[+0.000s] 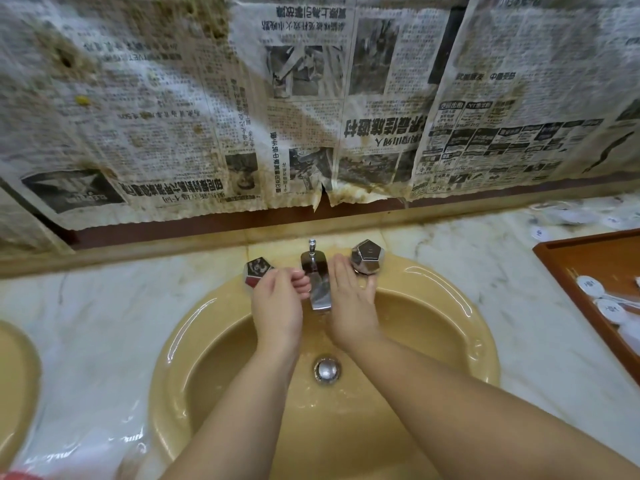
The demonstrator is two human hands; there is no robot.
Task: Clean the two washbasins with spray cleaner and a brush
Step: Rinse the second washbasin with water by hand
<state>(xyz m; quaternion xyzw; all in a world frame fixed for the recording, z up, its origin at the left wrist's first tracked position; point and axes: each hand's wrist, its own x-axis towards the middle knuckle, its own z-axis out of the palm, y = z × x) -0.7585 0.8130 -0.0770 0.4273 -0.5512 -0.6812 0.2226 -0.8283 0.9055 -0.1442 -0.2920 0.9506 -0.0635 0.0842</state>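
A yellow washbasin [450, 306] is set in a marble counter, wet inside, with a chrome drain plug [327, 370]. Both of my arms reach over it to the chrome tap spout [317, 285]. My left hand [277, 306] has its fingers curled into a fist between the spout and the left tap handle [256, 270], partly hiding that handle. My right hand [349, 306] pinches the right tap handle [367, 259], fingers at its left side and thumb under it. A second yellow basin [14, 393] shows at the left edge. No spray cleaner or brush is in view.
Stained newspaper [311, 98] covers the wall behind the counter. A wooden tray [571, 258] with several white round packets stands at the right. A clear plastic bag [86, 441] lies on the counter at the bottom left, between the two basins.
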